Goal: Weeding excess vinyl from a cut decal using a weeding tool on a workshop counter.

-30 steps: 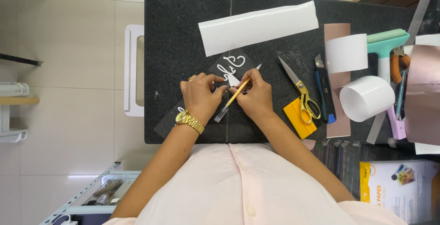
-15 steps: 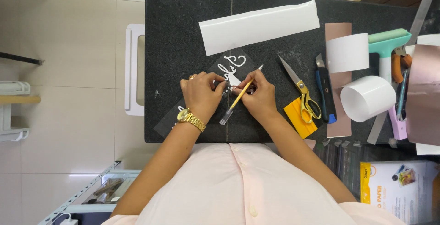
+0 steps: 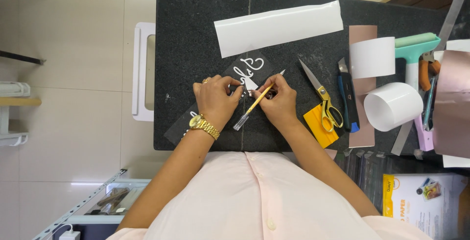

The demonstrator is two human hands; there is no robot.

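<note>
While hands [image 3: 245,98] cover it, black vinyl sheet [image 3: 254,66] hides partly.

scissors [image 3: 320,98] right of hands [image 3: 245,100]

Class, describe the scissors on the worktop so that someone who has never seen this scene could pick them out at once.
Start at the dark stone worktop and look just right of the person's right hand. The scissors lie there, shut, between that hand and a black and blue knife, handles resting on a yellow card. Their gold handles and long silver blades set them apart.
</note>
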